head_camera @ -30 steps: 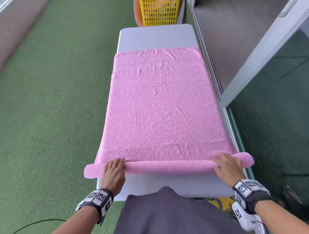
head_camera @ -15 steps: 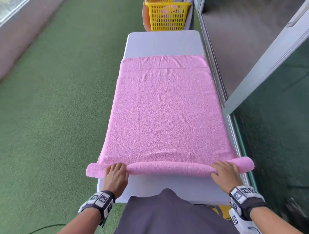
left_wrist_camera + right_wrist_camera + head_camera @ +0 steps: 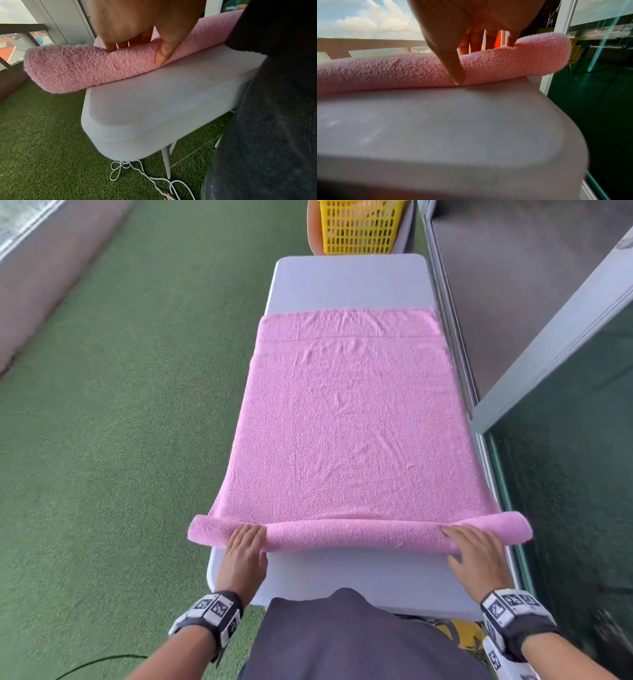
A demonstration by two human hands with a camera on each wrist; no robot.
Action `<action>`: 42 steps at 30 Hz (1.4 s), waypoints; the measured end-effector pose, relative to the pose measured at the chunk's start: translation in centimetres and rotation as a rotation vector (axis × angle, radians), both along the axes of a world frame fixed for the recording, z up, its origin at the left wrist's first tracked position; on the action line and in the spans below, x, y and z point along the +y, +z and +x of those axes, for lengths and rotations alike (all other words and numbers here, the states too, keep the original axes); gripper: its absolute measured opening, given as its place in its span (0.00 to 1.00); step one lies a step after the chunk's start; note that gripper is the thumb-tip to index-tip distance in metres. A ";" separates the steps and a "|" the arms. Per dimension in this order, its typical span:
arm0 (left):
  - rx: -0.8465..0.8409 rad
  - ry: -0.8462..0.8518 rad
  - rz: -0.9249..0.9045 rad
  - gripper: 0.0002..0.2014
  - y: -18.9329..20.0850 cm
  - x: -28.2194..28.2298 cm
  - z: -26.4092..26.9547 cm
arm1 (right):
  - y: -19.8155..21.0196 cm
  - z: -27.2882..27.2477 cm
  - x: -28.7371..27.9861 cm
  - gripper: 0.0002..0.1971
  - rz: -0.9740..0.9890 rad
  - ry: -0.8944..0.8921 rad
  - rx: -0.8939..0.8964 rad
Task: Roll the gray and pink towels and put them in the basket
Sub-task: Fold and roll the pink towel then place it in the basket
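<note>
The pink towel [image 3: 349,433] lies spread along the white table [image 3: 349,282], and its near end is wound into a roll [image 3: 356,534] whose ends hang past both table sides. My left hand [image 3: 245,546] holds the roll near its left end [image 3: 77,67], fingers over the top and thumb [image 3: 162,56] against the near side. My right hand [image 3: 472,546] holds it near the right end [image 3: 539,54] the same way, thumb [image 3: 457,73] down at the table surface. The yellow basket [image 3: 359,227] stands beyond the far end of the table. No gray towel is in view.
Green artificial turf [image 3: 120,440] covers the floor on the left. A sliding door frame and dark glass [image 3: 565,440] run close along the table's right side. A white cable [image 3: 137,173] lies on the turf under the table. My dark shirt [image 3: 342,638] touches the near edge.
Both hands have rolled the towel away from me. The roll is thicker and a wider strip of bare table shows between it and my body.
</note>
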State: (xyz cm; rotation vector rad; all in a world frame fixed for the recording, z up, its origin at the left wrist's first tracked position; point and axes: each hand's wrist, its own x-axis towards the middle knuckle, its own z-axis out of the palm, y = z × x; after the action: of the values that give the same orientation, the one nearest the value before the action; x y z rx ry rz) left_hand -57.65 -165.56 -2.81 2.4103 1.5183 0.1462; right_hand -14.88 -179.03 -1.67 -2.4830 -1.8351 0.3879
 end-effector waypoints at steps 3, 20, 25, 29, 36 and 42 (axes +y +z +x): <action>-0.016 -0.035 0.062 0.17 0.5 -0.1 0.2 | 0.5 0.2 0.3 0.23 0.008 0.032 -0.040; 0.134 0.094 -0.071 0.18 2.5 2.9 1.8 | 2.8 -1.7 3.8 0.11 -0.133 -0.041 -0.076; 0.064 0.111 -0.076 0.10 1.9 1.2 1.9 | 1.6 -2.1 1.1 0.15 -0.037 0.023 0.027; 0.006 0.041 -0.125 0.16 1.6 -0.6 1.4 | 1.3 -1.1 0.5 0.26 -0.096 0.016 0.166; 0.019 0.023 -0.152 0.20 2.4 0.3 1.7 | 2.3 0.0 2.4 0.24 -0.133 0.068 0.216; 0.072 0.012 -0.195 0.21 2.6 1.4 1.1 | 2.5 0.8 3.3 0.17 -0.323 0.066 0.204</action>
State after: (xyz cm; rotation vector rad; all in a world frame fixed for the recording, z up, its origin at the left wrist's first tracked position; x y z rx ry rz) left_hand -56.52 -164.15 -0.22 2.2748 1.5026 -0.0843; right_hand -14.05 -175.75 0.87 -2.4583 -1.9030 0.9734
